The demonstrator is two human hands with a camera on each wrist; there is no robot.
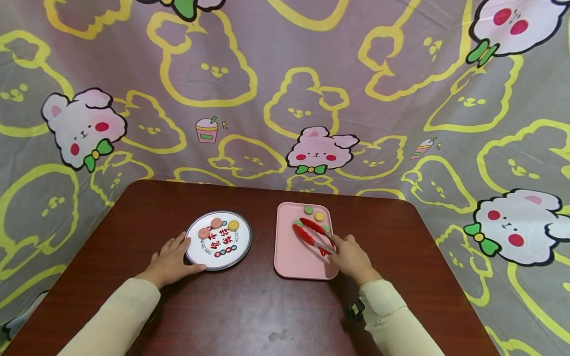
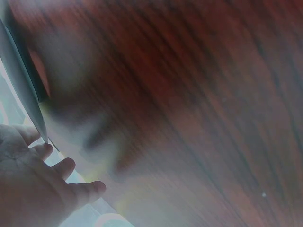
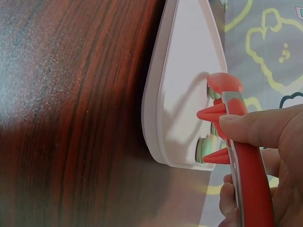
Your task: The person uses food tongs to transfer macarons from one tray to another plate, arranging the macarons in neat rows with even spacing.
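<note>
My left hand [image 1: 169, 259] rests against the left side of a round white plate [image 1: 236, 247], fingers spread and thumb by its near rim. On the plate lie two pink macarons [image 1: 204, 233] and one yellow macaron [image 1: 233, 225]. Red-tipped tongs [image 3: 246, 161] are held in my right hand [image 1: 354, 259], their arms apart over the pink tray [image 1: 294, 262]. A green macaron [image 1: 297, 224] is at the tong tips; whether they touch it I cannot tell. Another green macaron [image 1: 326, 228] is partly hidden by the tongs. At the tray's far end sit a green macaron [image 1: 308, 210] and a yellow macaron [image 1: 319, 216].
Plate and tray stand apart on a dark brown wooden table [image 1: 249, 306]. A grey cloth [image 1: 249, 123] with yellow outlines and cartoon rabbits hangs behind and beside it. A dark band [image 1: 356, 309] is at the right wrist.
</note>
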